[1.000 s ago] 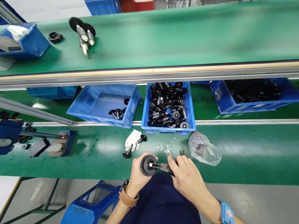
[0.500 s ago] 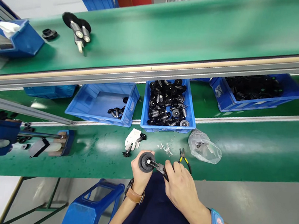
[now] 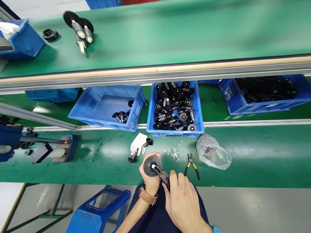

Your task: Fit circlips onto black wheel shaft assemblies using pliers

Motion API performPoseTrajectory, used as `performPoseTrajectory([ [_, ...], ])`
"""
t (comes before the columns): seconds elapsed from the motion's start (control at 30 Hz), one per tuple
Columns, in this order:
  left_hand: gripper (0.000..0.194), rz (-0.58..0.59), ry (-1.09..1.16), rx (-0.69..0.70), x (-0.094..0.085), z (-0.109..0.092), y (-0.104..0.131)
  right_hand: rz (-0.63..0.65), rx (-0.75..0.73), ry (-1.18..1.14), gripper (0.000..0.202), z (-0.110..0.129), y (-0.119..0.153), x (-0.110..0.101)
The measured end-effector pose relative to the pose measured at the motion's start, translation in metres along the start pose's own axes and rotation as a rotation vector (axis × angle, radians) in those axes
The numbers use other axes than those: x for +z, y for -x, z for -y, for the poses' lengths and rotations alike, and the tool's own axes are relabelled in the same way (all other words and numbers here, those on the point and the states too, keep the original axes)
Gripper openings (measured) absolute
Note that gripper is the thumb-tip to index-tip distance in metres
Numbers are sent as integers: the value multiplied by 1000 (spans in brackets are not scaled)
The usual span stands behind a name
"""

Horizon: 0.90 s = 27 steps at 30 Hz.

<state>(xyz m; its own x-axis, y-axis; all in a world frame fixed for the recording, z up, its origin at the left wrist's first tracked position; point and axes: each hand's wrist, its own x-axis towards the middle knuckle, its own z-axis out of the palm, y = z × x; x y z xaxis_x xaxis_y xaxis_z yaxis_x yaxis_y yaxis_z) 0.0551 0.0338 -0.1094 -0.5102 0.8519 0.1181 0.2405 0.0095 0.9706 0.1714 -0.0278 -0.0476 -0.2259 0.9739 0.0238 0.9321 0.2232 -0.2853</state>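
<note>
A: Entry, head view. Left hand (image 3: 151, 181) is wrapped around a round black disc-faced rotor part with a pale metal shaft end at its centre (image 3: 150, 166); fingers are curled behind it, holding it firmly at the near edge of the green bench mat (image 3: 251, 160), just above the lap.

B: And the right hand (image 3: 184, 201)?

A: Closed around a small dark-handled plier-like tool (image 3: 163, 175) whose tip sits at the shaft centre. Whether the tip grips a ring there, I cannot tell; too small.

B: Orientation of the part?

A: The disc face points up and towards the camera. Its long axis, the shaft, likely runs away from the viewer down into the left palm; the shaft body is hidden by the hand. The tool lies across that axis, slanting from the centre down to the right.

B: Risks?

A: Judgement only. If the tool tip slips off the shaft end, it could jab the left thumb. Any small clip could spring off and fall to the floor, since the part is held at the bench edge rather than over it. The scatter of tiny silver washers (image 3: 173, 154) lies just beyond, near the yellow-handled pliers (image 3: 192, 165); a sweeping wrist could scatter them.

B: Noted.
</note>
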Motion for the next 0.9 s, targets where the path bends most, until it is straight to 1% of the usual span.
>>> performPoseTrajectory([
  [0.07,13,-5,-13,-7,-2,5,-6,1,-24,-108,33,-12,-6,6],
  [0.13,15,-32,-37,-22,-6,13,-12,26,18,-205,31,-33,-14,22],
  [0.17,16,-45,-47,-35,-9,17,-15,49,80,-223,28,-48,-16,34],
  [0.2,18,-49,-56,-53,-12,21,-18,89,174,-188,26,-65,-18,49],
  [0.23,19,-46,-63,-75,-15,24,-19,157,302,-114,25,-83,-19,64],
  [0.27,19,-36,-70,-95,-18,26,-19,192,383,-76,24,-101,-19,80],
  [0.37,20,46,-68,-129,-26,24,-16,251,551,-5,25,-147,-9,123],
  [0.43,20,92,-47,-114,-27,16,-12,277,626,22,28,-166,0,143],
  [0.53,16,136,-8,-48,-25,2,-10,304,677,36,34,-176,12,163],
  [0.67,13,228,20,25,-25,-14,-11,343,721,49,33,-177,18,181],
  [0.77,11,273,43,28,-26,-19,-9,366,751,55,35,-179,18,189],
  [0.9,8,300,59,43,-28,-18,-6,379,781,57,37,-182,20,192],
])
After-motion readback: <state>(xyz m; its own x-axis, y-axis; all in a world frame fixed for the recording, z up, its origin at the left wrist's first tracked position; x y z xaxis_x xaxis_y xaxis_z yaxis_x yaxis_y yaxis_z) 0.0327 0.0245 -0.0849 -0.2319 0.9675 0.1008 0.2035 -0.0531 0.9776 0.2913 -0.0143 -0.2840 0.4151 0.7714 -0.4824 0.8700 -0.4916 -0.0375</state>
